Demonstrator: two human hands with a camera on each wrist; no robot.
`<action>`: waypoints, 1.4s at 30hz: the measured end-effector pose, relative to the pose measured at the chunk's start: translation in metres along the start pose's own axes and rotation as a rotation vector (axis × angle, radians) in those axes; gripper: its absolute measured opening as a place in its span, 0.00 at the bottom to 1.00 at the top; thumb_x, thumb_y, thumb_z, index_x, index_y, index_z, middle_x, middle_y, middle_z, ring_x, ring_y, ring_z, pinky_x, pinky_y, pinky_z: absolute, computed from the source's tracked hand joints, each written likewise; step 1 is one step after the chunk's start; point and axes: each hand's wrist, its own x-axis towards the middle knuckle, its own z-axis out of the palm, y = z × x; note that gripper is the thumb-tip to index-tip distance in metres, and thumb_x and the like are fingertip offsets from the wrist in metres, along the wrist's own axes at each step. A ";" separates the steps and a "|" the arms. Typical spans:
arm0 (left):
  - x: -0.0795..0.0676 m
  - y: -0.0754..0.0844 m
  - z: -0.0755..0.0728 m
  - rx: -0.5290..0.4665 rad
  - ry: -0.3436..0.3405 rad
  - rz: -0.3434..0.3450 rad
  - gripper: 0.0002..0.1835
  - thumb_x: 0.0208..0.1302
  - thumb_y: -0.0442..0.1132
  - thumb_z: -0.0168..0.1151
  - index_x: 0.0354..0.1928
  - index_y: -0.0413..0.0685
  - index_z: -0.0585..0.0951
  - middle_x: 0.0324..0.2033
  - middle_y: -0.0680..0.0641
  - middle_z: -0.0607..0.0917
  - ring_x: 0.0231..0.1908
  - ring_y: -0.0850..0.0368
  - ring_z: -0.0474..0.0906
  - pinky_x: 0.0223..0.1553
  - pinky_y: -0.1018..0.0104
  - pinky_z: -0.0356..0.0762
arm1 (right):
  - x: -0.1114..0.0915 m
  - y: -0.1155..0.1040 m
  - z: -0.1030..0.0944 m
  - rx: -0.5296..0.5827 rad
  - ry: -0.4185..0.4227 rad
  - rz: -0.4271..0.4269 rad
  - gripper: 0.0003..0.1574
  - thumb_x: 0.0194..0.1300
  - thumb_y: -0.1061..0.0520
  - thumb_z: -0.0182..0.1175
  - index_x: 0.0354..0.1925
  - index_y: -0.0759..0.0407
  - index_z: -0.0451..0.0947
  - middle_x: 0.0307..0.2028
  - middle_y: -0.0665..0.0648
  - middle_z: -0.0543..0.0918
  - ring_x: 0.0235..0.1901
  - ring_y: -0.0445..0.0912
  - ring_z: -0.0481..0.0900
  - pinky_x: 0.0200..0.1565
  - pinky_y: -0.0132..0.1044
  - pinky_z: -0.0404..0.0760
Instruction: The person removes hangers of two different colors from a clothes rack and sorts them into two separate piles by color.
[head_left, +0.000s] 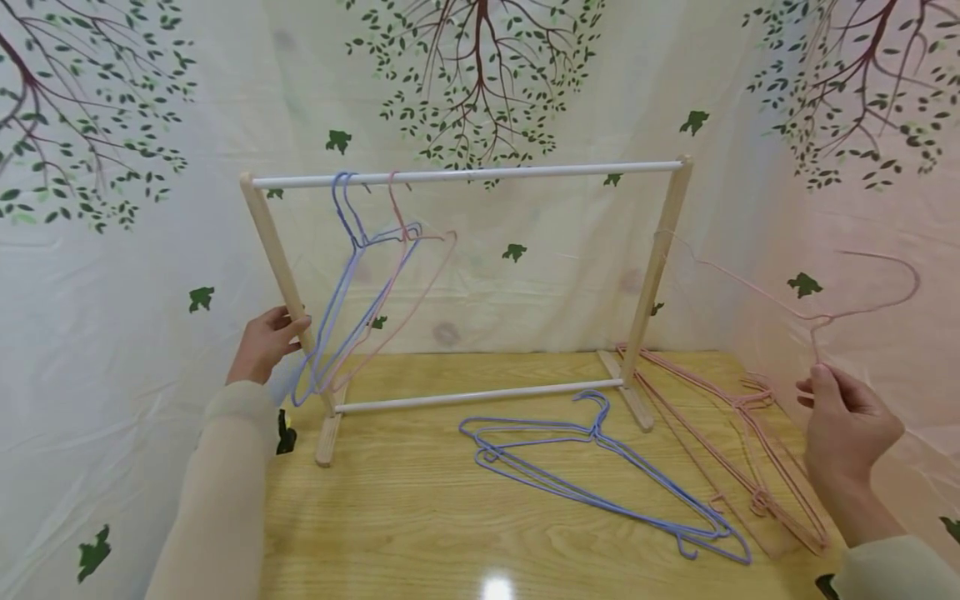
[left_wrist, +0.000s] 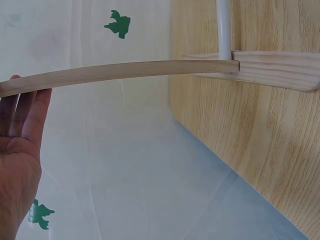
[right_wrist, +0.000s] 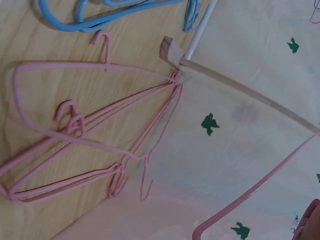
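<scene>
My left hand (head_left: 262, 343) grips the left wooden post (head_left: 274, 250) of a garment rack, thumb in front and fingers behind. In the left wrist view, fingers of that hand (left_wrist: 22, 150) meet the post from below. My right hand (head_left: 855, 425) pinches a thin pink hanger (head_left: 750, 290) between thumb and fingers, raised right of the rack. Its hook curves up and its far end reaches the right post (head_left: 651, 283). Two blue hangers (head_left: 347, 279) and a pink hanger (head_left: 397, 208) hang from the white top rail (head_left: 510, 173), near its left end.
Several blue hangers (head_left: 540, 482) lie overlapped on the wooden table (head_left: 420, 517) in front of the rack. A pile of pink hangers (head_left: 705, 442) lies at the table's right, beside the right foot (head_left: 626, 392). A leaf-printed cloth (head_left: 570, 275) hangs behind.
</scene>
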 end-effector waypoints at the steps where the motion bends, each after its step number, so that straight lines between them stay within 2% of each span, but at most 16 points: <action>1: 0.001 0.000 0.000 0.002 -0.001 0.001 0.32 0.76 0.47 0.54 0.73 0.36 0.62 0.64 0.30 0.71 0.58 0.46 0.72 0.59 0.48 0.74 | 0.000 0.000 -0.003 -0.001 0.016 -0.009 0.10 0.59 0.67 0.69 0.38 0.75 0.85 0.23 0.53 0.85 0.23 0.41 0.83 0.28 0.25 0.82; 7: 0.009 -0.003 -0.003 -0.001 -0.005 0.010 0.33 0.75 0.48 0.54 0.73 0.35 0.62 0.63 0.31 0.72 0.50 0.60 0.75 0.59 0.49 0.75 | 0.000 -0.002 -0.015 -0.034 0.092 0.000 0.13 0.59 0.64 0.71 0.40 0.74 0.86 0.24 0.52 0.85 0.23 0.39 0.83 0.27 0.23 0.81; 13: 0.017 -0.005 -0.003 -0.007 -0.010 0.008 0.33 0.75 0.49 0.54 0.73 0.36 0.63 0.60 0.35 0.73 0.54 0.53 0.74 0.58 0.51 0.77 | -0.002 0.002 -0.024 -0.046 0.120 0.064 0.09 0.58 0.64 0.71 0.37 0.71 0.87 0.22 0.51 0.85 0.20 0.38 0.82 0.24 0.23 0.80; 17: 0.019 -0.004 -0.003 -0.016 -0.015 0.001 0.33 0.75 0.48 0.54 0.73 0.35 0.63 0.59 0.35 0.73 0.56 0.48 0.73 0.58 0.49 0.76 | -0.002 0.007 -0.027 -0.112 0.127 0.123 0.05 0.59 0.65 0.70 0.34 0.67 0.88 0.20 0.50 0.85 0.18 0.37 0.82 0.22 0.22 0.80; 22: 0.022 -0.003 -0.004 -0.049 -0.028 -0.022 0.34 0.75 0.49 0.54 0.74 0.36 0.61 0.62 0.33 0.71 0.59 0.45 0.70 0.61 0.45 0.72 | -0.006 0.016 -0.030 -0.235 0.107 0.204 0.04 0.61 0.64 0.68 0.30 0.61 0.89 0.18 0.46 0.83 0.18 0.35 0.80 0.21 0.20 0.78; 30: 0.026 -0.004 -0.004 -0.083 -0.023 -0.049 0.34 0.76 0.49 0.52 0.74 0.37 0.60 0.65 0.32 0.69 0.64 0.42 0.66 0.63 0.48 0.70 | -0.017 0.030 -0.026 -0.373 0.044 0.321 0.07 0.63 0.60 0.68 0.27 0.56 0.88 0.17 0.45 0.83 0.18 0.34 0.79 0.21 0.21 0.77; 32: 0.025 -0.004 -0.004 -0.056 -0.020 -0.049 0.34 0.76 0.50 0.52 0.75 0.38 0.60 0.65 0.32 0.69 0.64 0.41 0.66 0.64 0.48 0.70 | -0.020 0.033 -0.024 -0.425 0.013 0.330 0.06 0.63 0.57 0.68 0.29 0.55 0.88 0.18 0.43 0.83 0.18 0.34 0.79 0.21 0.21 0.77; 34: 0.024 -0.004 -0.006 -0.010 -0.019 -0.036 0.34 0.75 0.51 0.51 0.74 0.38 0.61 0.65 0.32 0.70 0.62 0.43 0.68 0.63 0.53 0.71 | -0.023 0.038 -0.020 -0.467 -0.013 0.317 0.07 0.63 0.55 0.69 0.31 0.57 0.89 0.17 0.43 0.83 0.18 0.33 0.79 0.20 0.21 0.77; 36: 0.021 -0.002 -0.007 0.022 -0.016 -0.019 0.35 0.75 0.51 0.51 0.74 0.37 0.61 0.65 0.31 0.70 0.62 0.41 0.69 0.63 0.52 0.70 | -0.025 0.043 -0.017 -0.494 -0.031 0.325 0.08 0.63 0.55 0.68 0.33 0.58 0.89 0.18 0.43 0.83 0.18 0.33 0.79 0.20 0.21 0.77; 38: 0.021 -0.002 -0.007 0.048 -0.013 -0.008 0.35 0.74 0.52 0.52 0.74 0.36 0.61 0.65 0.30 0.70 0.61 0.40 0.69 0.62 0.53 0.70 | -0.027 0.049 -0.014 -0.503 -0.046 0.336 0.06 0.63 0.55 0.68 0.31 0.55 0.89 0.18 0.43 0.83 0.18 0.33 0.79 0.20 0.22 0.78; 41: 0.022 -0.002 -0.006 0.022 -0.004 -0.021 0.34 0.75 0.51 0.52 0.73 0.37 0.63 0.64 0.31 0.72 0.58 0.45 0.72 0.58 0.55 0.73 | -0.029 0.059 -0.012 -0.501 -0.067 0.380 0.06 0.64 0.57 0.66 0.31 0.53 0.89 0.19 0.43 0.83 0.19 0.33 0.79 0.22 0.23 0.79; 42: 0.023 -0.003 -0.006 0.016 0.001 -0.030 0.33 0.75 0.51 0.52 0.73 0.38 0.63 0.63 0.32 0.73 0.55 0.49 0.73 0.56 0.59 0.75 | -0.030 0.062 -0.011 -0.517 -0.082 0.386 0.06 0.65 0.57 0.65 0.32 0.54 0.88 0.19 0.42 0.83 0.20 0.33 0.79 0.22 0.23 0.79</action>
